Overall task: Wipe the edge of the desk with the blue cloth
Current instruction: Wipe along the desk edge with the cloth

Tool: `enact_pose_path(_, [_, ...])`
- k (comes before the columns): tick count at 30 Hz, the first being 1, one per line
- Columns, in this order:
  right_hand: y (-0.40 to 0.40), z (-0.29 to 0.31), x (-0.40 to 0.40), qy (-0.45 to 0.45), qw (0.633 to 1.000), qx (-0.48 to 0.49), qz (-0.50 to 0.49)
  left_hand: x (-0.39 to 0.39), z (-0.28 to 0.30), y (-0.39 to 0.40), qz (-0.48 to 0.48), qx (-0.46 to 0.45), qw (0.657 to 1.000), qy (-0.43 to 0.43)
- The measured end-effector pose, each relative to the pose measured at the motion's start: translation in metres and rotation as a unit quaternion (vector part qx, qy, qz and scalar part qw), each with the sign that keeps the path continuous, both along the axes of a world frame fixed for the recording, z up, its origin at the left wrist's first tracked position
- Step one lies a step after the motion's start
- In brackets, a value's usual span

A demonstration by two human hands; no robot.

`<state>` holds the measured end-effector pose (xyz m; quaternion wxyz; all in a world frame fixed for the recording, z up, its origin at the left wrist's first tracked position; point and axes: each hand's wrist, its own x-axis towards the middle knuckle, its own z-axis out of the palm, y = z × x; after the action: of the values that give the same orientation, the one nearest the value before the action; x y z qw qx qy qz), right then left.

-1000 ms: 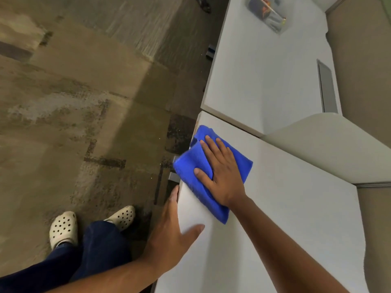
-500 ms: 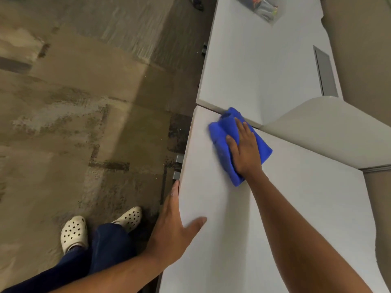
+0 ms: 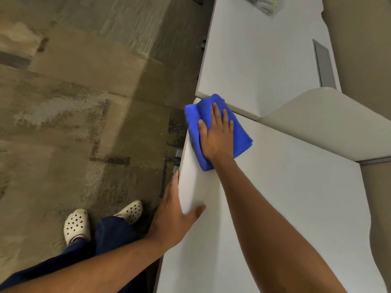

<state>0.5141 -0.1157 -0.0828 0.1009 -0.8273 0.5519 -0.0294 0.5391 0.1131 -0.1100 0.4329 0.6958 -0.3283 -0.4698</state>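
A folded blue cloth (image 3: pixel 241 134) lies at the far left corner of the white desk (image 3: pixel 285 197), overhanging its left edge a little. My right hand (image 3: pixel 216 136) presses flat on the cloth, fingers spread and pointing away from me. My left hand (image 3: pixel 175 210) grips the desk's left edge nearer to me, thumb on top and fingers down the side.
A second white desk (image 3: pixel 258 60) adjoins beyond, with a grey cable slot (image 3: pixel 323 64) and a clear packet (image 3: pixel 266 5) at its far end. A curved beige partition (image 3: pixel 330 123) rises on the right. Carpeted floor (image 3: pixel 84 102) lies to the left, with my cream clogs (image 3: pixel 77 226).
My right hand first slid the cloth away from the edge toward the far desk joint, then brought it back left to the corner. My left hand has stayed on the edge.
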Motion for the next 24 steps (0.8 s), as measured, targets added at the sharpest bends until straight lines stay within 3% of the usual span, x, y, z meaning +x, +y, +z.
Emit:
enact_pose_path(5, [0.055,0.004,-0.048,-0.029,0.993,0.046,0.101,0.001,0.005,0.001,0.003,-0.020,1.000,0.009])
enact_pose_path(9, [0.081,0.003,-0.080,-0.026,0.991,0.068,0.109,0.002,0.007,-0.002,-0.006,-0.032,0.999,0.032])
enact_pose_path(13, [0.041,0.004,-0.047,0.007,0.993,0.039,0.113,0.002,0.002,-0.001,-0.005,-0.026,1.000,0.015])
enact_pose_path(19, [0.004,0.001,0.021,-0.009,1.000,0.001,-0.006,0.002,0.003,-0.001,-0.007,-0.016,1.000,0.005])
enact_pose_path(24, [-0.016,0.007,-0.060,-0.062,0.995,0.039,0.069,0.003,0.003,0.001,-0.012,-0.013,1.000,0.014])
